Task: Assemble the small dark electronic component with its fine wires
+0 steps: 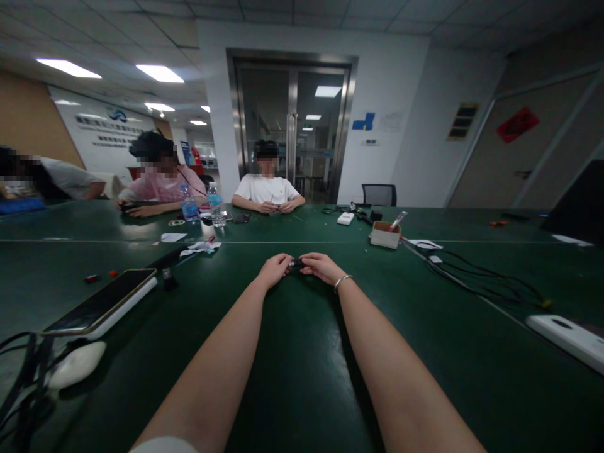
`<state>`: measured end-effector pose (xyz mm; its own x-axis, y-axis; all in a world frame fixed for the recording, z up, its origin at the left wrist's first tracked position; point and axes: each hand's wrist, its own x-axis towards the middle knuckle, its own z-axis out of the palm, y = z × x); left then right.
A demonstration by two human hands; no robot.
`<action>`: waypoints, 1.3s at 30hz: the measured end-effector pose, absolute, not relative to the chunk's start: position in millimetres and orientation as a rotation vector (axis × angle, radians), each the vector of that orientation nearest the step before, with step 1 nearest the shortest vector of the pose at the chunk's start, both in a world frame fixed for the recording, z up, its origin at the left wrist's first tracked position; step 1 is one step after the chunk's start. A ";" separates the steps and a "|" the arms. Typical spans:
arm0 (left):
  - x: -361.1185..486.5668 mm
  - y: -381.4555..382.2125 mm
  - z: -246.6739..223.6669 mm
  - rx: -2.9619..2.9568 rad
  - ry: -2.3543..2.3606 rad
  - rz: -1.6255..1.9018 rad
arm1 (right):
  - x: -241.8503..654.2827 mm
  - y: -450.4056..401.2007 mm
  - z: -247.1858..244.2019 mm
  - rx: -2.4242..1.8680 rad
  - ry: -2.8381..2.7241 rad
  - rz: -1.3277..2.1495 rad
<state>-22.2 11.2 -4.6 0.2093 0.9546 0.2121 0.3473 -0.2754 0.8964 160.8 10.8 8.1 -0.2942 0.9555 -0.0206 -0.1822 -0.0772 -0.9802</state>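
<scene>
Both of my arms reach forward over the green tabletop [302, 352]. Between my fingertips is a small dark cylindrical object [296, 264] with a lighter, metallic-looking part at its left end; its exact kind is too small to tell. My left hand [275, 270] pinches the left end. On the other end the fingers of my right hand [323, 267] are closed, and a silver bangle [343, 283] circles that wrist. The object is held just above or on the table; I cannot tell which.
Left lie a phone [104, 302] on a white block, a white mouse [78, 365], cables and paper scraps [202, 247]. Water bottles [216, 204] stand farther back. To the right are a small box [385, 235], black cables [476, 277] and a white device [569, 336]. Several people sit across the table.
</scene>
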 end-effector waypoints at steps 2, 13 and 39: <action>-22.0 10.3 -4.1 1.753 1.233 1.072 | 161.2 11.5 7.5 -0.946 -1.250 1.543; -21.7 11.5 -5.1 1.738 1.216 1.090 | 161.1 9.1 9.8 -0.945 -1.251 1.539; -22.9 13.8 -5.1 1.752 1.264 1.028 | 160.8 6.7 11.4 -0.951 -1.253 1.538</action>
<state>-22.9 13.8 -5.1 0.1963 0.9629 0.1849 0.3777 -0.2483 0.8920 160.8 6.7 11.4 -0.2914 0.9564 -0.0192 -0.1746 -0.0729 -0.9819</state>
